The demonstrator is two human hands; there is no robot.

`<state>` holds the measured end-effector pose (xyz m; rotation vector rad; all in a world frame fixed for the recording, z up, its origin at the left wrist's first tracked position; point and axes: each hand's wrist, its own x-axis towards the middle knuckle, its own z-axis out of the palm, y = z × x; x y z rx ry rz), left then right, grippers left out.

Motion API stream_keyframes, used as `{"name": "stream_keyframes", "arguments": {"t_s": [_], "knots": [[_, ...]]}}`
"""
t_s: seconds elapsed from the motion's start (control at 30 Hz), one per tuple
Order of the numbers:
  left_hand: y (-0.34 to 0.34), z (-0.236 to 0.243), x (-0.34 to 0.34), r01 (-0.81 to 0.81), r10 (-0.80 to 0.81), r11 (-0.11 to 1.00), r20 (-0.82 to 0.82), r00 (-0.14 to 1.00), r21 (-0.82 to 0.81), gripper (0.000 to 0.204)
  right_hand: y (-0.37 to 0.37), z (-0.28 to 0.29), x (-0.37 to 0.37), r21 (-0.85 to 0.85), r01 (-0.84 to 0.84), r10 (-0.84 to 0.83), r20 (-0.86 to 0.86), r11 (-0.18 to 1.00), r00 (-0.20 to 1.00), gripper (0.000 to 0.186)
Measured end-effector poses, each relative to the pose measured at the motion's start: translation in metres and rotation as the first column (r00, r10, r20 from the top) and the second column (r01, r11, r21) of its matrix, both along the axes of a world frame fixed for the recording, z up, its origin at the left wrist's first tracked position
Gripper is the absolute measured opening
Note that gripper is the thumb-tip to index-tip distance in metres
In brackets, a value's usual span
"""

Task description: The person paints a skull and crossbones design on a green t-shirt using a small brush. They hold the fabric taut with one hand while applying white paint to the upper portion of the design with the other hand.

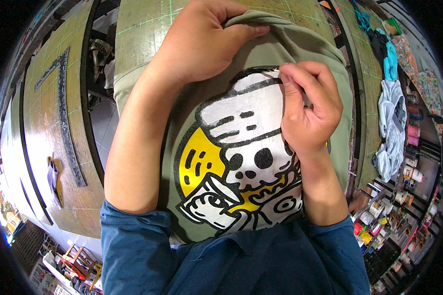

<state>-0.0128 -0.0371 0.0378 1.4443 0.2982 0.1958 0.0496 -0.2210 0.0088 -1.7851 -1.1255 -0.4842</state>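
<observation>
An olive-green shirt (147, 78) is spread over the board in front of me, with a large cartoon skull print (251, 118) in white, black and yellow. At the far edge my left hand (206, 42) pinches a bunched fold of the shirt between thumb and fingers. My right hand (312, 101) is closed in a pinch at the top of the print, its fingertips at the black outline. A thin, pale sliver shows at those fingertips, too small to name. The lower part of the print runs out of sight behind my blue shirt.
A green-gridded board (142, 32) lies beneath the shirt. On the left, another board (44, 128) carries a dark L-shaped square (64, 118) and a small scraper-like tool (53, 177). Cloths (391, 128) hang over the right-hand board. Paint pots (379, 211) crowd the lower right.
</observation>
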Motion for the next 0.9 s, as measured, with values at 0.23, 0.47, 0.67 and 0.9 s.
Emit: {"name": "stream_keyframes", "arguments": {"t_s": [0.23, 0.47, 0.67, 0.9], "knots": [[0.0007, -0.0025, -0.0002, 0.007, -0.011, 0.997, 0.062, 0.998, 0.073, 0.018, -0.0016, 0.0027, -0.0008, 0.021, 0.007, -0.007, -0.006, 1.0, 1.0, 0.014], [0.0011, -0.0013, 0.0001, 0.0, 0.0, 1.0, -0.001, 1.0, 0.012, 0.018, -0.0005, 0.0019, 0.0003, -0.01, 0.007, -0.007, 0.061, 1.0, 0.998, 0.015], [0.0024, -0.0038, -0.0017, 0.002, -0.003, 0.999, 0.042, 0.999, 0.039, 0.017, -0.0012, 0.0027, -0.0005, -0.024, 0.001, 0.0, 0.042, 1.0, 0.999, 0.015], [0.0001, -0.0045, 0.0007, -0.015, 0.014, 1.0, 0.012, 1.0, 0.025, 0.017, -0.0017, 0.002, -0.0007, -0.01, -0.001, 0.001, -0.005, 1.0, 1.0, 0.015]]}}
